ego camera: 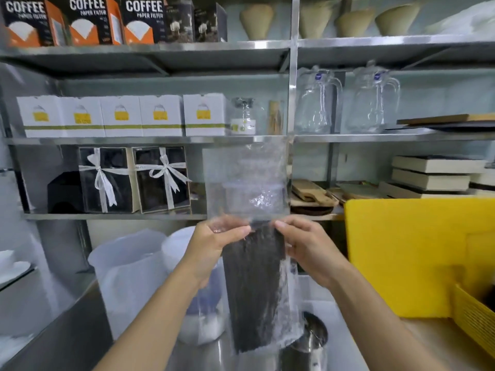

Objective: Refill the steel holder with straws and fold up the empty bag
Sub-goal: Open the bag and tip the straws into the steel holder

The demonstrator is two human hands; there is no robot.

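**We hold up the bag of straws**

Our left hand (214, 245) pinches the clear bag (246, 180). Black straws (254, 287) hang inside it, between our hands. Our right hand (308, 250) pinches the bag too. The steel holder (308, 344) stands below our right hand.

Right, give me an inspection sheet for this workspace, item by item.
Surface: steel counter, partly covered.
Job's things: clear bag held upright, black straws in its lower half; steel holder below it, contents unclear.
Clutter: white plastic containers at left; yellow board and yellow crate at right.
Grippers: left hand and right hand pinch the bag at mid height, fingers on the plastic.
Cables: nothing seen.
Surroundings: steel shelves with coffee filter boxes, glass pitchers, gift boxes.
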